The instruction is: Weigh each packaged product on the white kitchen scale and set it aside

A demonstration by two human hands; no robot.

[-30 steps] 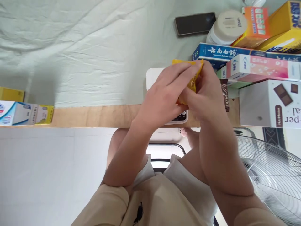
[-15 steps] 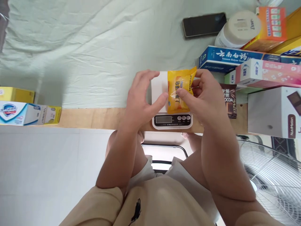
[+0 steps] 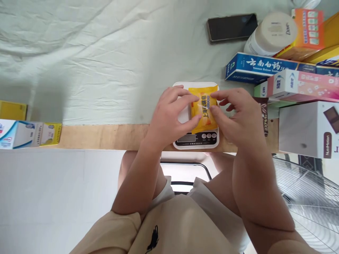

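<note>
A bar of soap in a yellow wrapper [image 3: 203, 113] lies on a white kitchen scale [image 3: 182, 116], covering the right part of its platform. The scale's dark display and buttons face me at the table edge. From the left, my left hand [image 3: 173, 114] reaches over the platform with fingers apart, its fingertips at the wrapper's left side. My right hand [image 3: 238, 111] is at the packet's right edge. Its thumb and index finger are spread at the wrapper, and I see no grip on it; whether they touch it is hard to tell.
At the right stand a blue toothpaste box [image 3: 262, 67], a pink box [image 3: 304, 84], a white NutriMotion box [image 3: 302, 130], a Dove tub [image 3: 272, 33] and a brown cocoa packet [image 3: 265, 116]. Beyond lies a phone [image 3: 233, 27]. Soap boxes [image 3: 29, 134] sit left; a fan [image 3: 304, 201] stands below right.
The yellow soap packet has shifted slightly right and down in view and lies flatter on the scale. My right hand has loosened from it; my left hand has moved right, over its edge.
</note>
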